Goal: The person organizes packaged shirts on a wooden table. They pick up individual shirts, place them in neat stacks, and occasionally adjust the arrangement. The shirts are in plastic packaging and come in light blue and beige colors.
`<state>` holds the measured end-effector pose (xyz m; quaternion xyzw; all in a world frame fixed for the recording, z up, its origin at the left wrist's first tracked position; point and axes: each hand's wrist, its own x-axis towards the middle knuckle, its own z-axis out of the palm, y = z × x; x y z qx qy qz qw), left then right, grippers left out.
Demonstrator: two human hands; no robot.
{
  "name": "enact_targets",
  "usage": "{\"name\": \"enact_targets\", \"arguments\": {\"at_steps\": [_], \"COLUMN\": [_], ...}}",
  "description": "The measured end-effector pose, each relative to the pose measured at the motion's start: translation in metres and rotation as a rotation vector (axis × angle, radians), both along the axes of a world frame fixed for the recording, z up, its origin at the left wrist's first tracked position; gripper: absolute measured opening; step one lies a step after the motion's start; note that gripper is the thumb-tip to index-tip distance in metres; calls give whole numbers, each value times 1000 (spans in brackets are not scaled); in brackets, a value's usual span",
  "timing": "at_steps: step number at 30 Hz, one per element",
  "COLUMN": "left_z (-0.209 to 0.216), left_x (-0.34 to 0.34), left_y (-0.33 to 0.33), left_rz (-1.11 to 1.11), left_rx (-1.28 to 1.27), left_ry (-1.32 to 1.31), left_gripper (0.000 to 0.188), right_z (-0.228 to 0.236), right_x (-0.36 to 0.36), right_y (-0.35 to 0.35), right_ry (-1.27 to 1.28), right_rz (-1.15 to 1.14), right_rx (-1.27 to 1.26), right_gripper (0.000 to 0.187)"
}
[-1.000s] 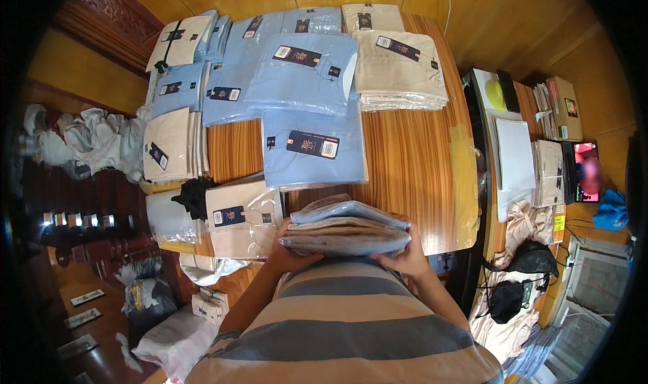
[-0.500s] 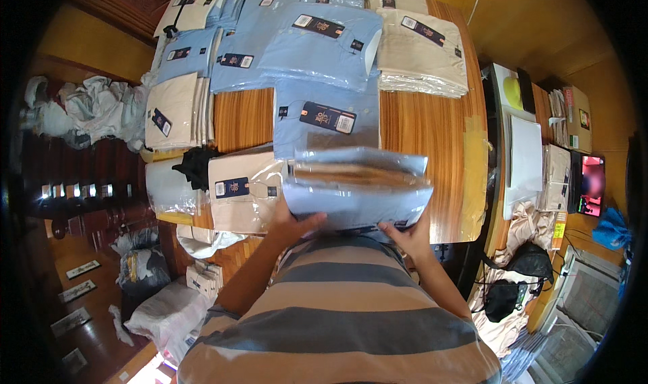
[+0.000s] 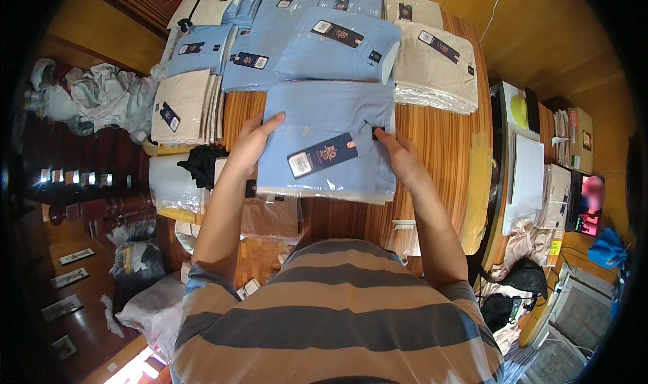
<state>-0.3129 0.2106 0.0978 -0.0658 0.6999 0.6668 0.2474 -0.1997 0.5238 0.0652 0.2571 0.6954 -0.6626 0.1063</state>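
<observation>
Both hands grip a stack of folded light-blue shirts [image 3: 324, 111] in clear plastic bags, held over the middle of the table. Its dark hang tag [image 3: 322, 156] faces up, and a pale layer shows along the near edge. My left hand [image 3: 254, 141] is closed on the left edge, thumb on top. My right hand [image 3: 402, 156] closes on the right edge, its thumb by a small dark label; the fingers beneath are hidden. Just beyond lies another bagged blue shirt stack [image 3: 337, 57].
Beige bagged shirts stand in stacks at the back right [image 3: 435, 73] and on the left [image 3: 181, 104]. A black bundle [image 3: 200, 167] and clear plastic bags [image 3: 174, 181] lie at the left edge. White plastic sacks [image 3: 108, 104] sit beyond it. Papers [image 3: 525, 165] are on a right-hand surface.
The blue shirt stack has moved away from my body, from tilted on edge with its layers parted to flatter with the tag up. Both hands have moved forward with it.
</observation>
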Motion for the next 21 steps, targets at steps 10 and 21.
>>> {"name": "enact_targets", "arguments": {"at_steps": [10, 21], "left_z": [-19, -39], "left_x": [-28, -3], "left_y": [33, 30], "left_rz": [25, 52], "left_rx": [-30, 130], "left_ry": [69, -132], "left_gripper": [55, 76], "right_z": [-12, -30], "right_x": [-17, -11], "right_y": [18, 9], "right_ry": [129, 152], "right_rz": [-52, -181], "right_rx": [121, 170], "right_gripper": [60, 65]}}
